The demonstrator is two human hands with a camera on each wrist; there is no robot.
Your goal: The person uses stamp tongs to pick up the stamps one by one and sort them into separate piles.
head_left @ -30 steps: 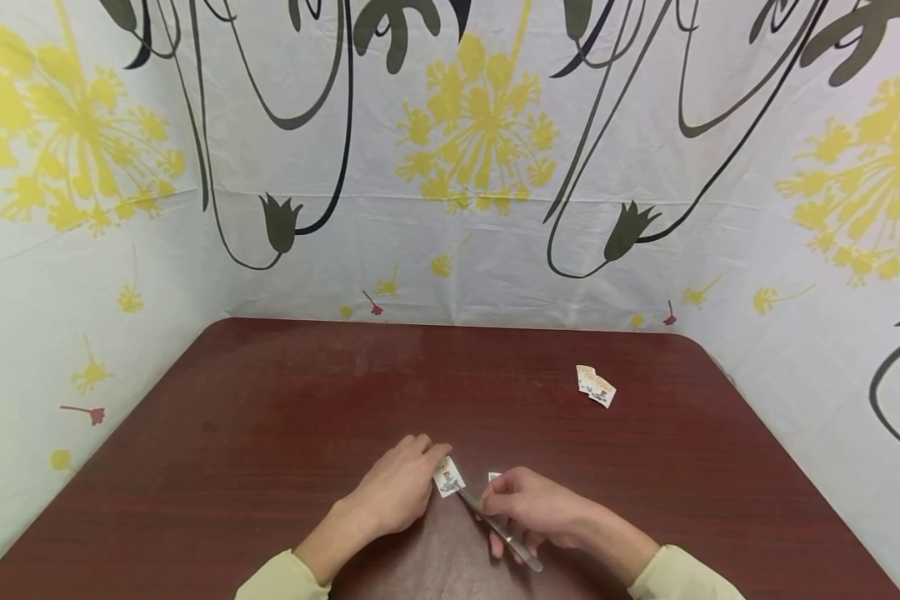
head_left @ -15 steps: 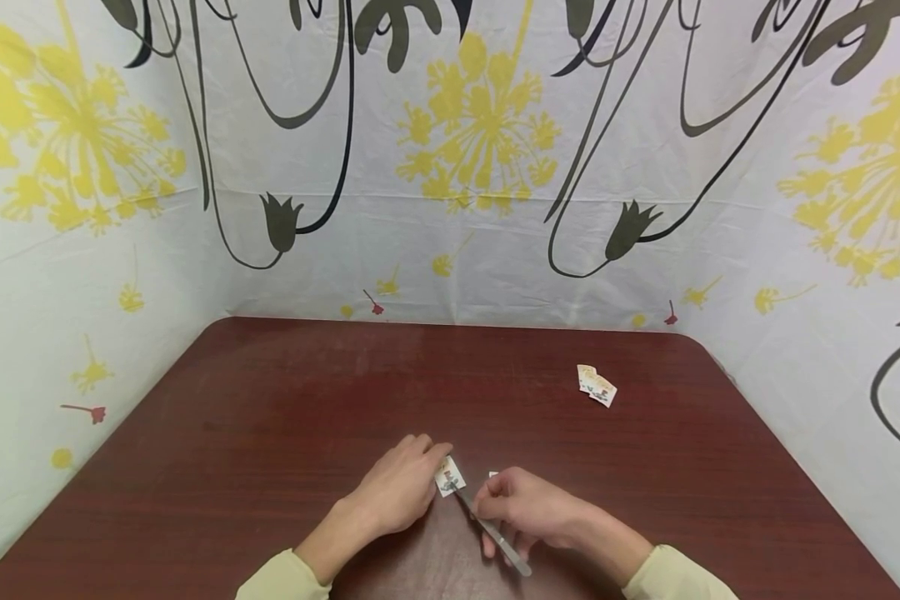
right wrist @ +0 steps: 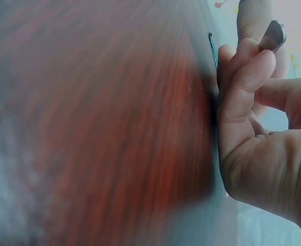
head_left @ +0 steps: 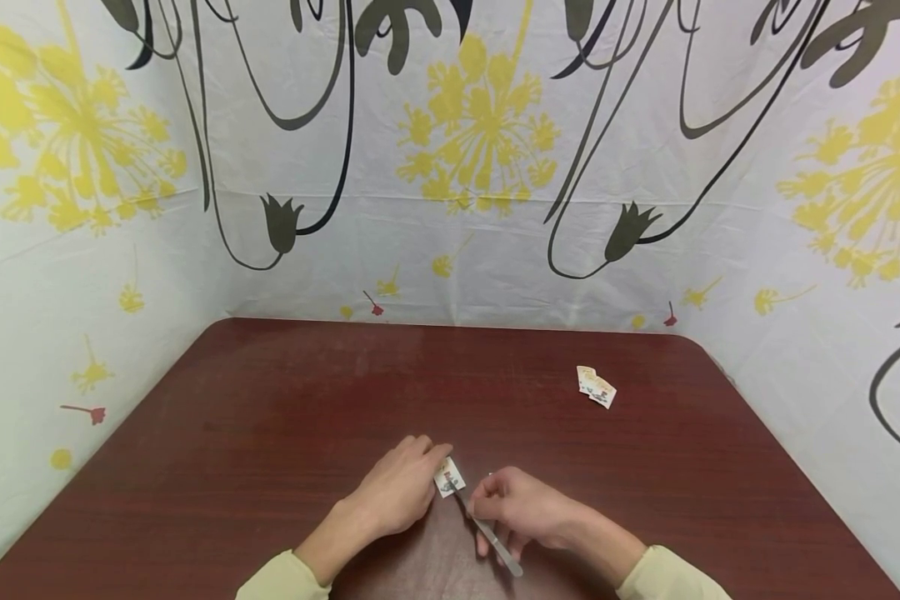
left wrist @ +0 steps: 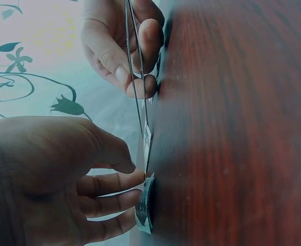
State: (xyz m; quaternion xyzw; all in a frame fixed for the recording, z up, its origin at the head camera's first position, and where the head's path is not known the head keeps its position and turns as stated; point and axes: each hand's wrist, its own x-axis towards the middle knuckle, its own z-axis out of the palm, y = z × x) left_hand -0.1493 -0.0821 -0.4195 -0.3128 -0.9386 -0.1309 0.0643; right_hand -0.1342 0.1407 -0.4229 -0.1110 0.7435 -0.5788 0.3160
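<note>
Metal tweezers (head_left: pixel 495 542) lie in my right hand (head_left: pixel 528 508), pinched between thumb and fingers. Their tips meet a small white printed card (head_left: pixel 450 479) on the table; in the left wrist view the two tweezer arms (left wrist: pixel 135 51) stand slightly apart. My left hand (head_left: pixel 401 487) rests at the card's left edge. There, its nearly straight fingertips touch a dark curved piece with a pale rim (left wrist: pixel 144 207), whose kind I cannot tell; the thumb stays off it. The tweezers' rounded end (right wrist: pixel 273 37) sticks out past my right fingers in the right wrist view.
The dark red wooden table (head_left: pixel 307 392) stretches out around both hands. Two overlapping small printed cards (head_left: pixel 597 387) lie toward its far right. Patterned white cloth (head_left: pixel 450 275) hangs along the back and sides.
My right hand has shifted slightly left, the tweezer tips sliding a little further onto the card while the rear end swung left. My left hand has stayed in place.
</note>
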